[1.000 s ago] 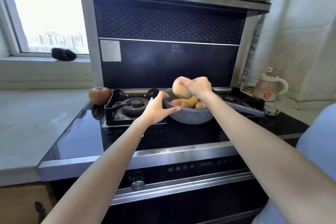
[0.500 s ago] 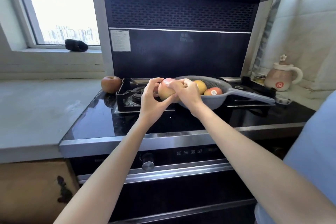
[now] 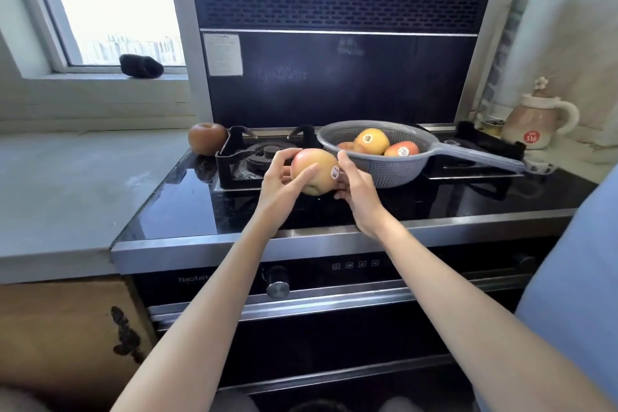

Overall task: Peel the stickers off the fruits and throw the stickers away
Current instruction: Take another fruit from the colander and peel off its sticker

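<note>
A round pink-yellow apple (image 3: 312, 170) is held above the glossy black glass stove top (image 3: 334, 207), just left of the grey perforated plastic colander (image 3: 378, 157) that stands on it. The apple bears one small oval sticker (image 3: 334, 172) on its right flank. The left hand (image 3: 284, 184) grasps the apple, its thumb laid across the front. The right hand (image 3: 356, 186) holds the apple's right side, its fingers curled against the fruit beside the sticker. Inside the colander, three fruits show: one yellow-orange fruit (image 3: 372, 141) and one red-orange fruit (image 3: 401, 149), each carrying a sticker, and a third, mostly hidden. One dark red-brown apple (image 3: 207, 138) sits well left of the colander.
</note>
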Action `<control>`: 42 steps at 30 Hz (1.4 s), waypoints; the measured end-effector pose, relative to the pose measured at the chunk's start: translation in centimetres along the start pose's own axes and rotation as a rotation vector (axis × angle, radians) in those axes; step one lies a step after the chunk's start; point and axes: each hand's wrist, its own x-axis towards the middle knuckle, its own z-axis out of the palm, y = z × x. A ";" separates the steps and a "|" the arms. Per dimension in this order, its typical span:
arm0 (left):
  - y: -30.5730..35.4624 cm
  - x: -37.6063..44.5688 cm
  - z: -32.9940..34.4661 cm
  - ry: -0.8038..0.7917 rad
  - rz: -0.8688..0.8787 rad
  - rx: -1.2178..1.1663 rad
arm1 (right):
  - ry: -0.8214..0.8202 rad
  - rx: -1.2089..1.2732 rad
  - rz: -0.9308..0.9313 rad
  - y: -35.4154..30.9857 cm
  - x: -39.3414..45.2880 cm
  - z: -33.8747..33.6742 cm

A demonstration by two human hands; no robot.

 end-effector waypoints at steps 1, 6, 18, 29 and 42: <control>0.0 0.1 -0.1 0.001 -0.019 -0.025 | -0.037 0.011 0.017 -0.1 -0.1 -0.1; -0.1 0.2 -0.2 -0.040 -0.109 -0.114 | -0.155 0.133 0.114 -0.5 -0.4 -0.4; 0.4 -0.4 0.0 0.020 0.157 0.117 | -0.096 -0.044 0.050 0.7 0.2 -0.2; 0.2 -0.2 -0.3 -0.008 0.059 0.128 | -0.099 -0.162 0.002 1.3 0.4 -0.1; 0.4 -0.8 0.2 0.028 0.196 0.240 | -0.052 -0.182 -0.018 1.7 0.6 -0.2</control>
